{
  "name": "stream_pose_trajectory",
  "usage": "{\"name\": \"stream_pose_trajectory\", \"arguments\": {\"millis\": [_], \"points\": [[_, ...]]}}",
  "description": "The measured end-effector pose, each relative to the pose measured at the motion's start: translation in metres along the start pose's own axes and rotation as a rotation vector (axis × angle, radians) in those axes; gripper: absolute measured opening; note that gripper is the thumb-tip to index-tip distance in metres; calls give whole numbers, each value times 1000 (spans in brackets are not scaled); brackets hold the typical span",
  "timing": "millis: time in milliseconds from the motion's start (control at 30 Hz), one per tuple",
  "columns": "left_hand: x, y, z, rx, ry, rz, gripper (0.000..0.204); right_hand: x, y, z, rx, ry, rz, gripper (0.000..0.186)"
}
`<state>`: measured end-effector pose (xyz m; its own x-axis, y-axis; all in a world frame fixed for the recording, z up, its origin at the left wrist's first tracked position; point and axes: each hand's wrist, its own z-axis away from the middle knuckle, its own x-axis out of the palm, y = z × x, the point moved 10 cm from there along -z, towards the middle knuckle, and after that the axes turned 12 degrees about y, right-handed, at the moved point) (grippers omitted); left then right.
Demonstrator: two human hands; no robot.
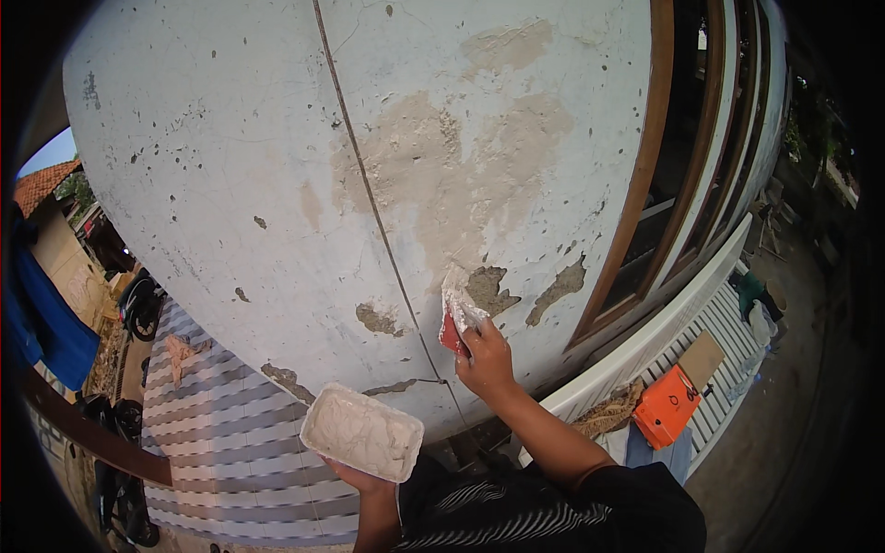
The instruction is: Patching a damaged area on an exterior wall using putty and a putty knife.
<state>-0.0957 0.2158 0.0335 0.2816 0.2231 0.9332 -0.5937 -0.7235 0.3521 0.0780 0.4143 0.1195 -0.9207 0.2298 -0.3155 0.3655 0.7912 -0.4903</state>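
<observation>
My right hand [486, 358] grips a red putty knife [453, 330] whose blade is smeared with pale filler. The knife is up against the white wall [267, 147], at the left side of a bare grey chipped patch [492, 289]. Above it spreads a broad beige area of filler [452, 184]. Low on the left, my left hand [359, 475] holds a white rectangular tub [362, 431] from beneath, its fingers mostly hidden under it. Beige filler paste lies in the tub.
A dark cable [369, 189] runs down the wall. Other chipped patches [557, 291] show low on it. To the right are a brown-framed window [636, 212] and a white slatted bench [710, 405] bearing an orange bag [667, 408]. Striped tiled floor [221, 433] lies at left.
</observation>
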Motion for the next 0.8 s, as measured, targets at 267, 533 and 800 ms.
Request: {"name": "stream_pose_trajectory", "arguments": {"millis": [267, 533, 800], "points": [[-6, -4, -1, -8, 43, 12, 74, -36, 17, -17, 222, 1, -535, 30], [-7, 0, -1, 5, 42, 17, 75, -28, 51, -46, 368, 41, -446, 15], [-7, 4, 0, 20, 19, -9, 76, -64, 68, -78, 295, 328, -289, 14]]}}
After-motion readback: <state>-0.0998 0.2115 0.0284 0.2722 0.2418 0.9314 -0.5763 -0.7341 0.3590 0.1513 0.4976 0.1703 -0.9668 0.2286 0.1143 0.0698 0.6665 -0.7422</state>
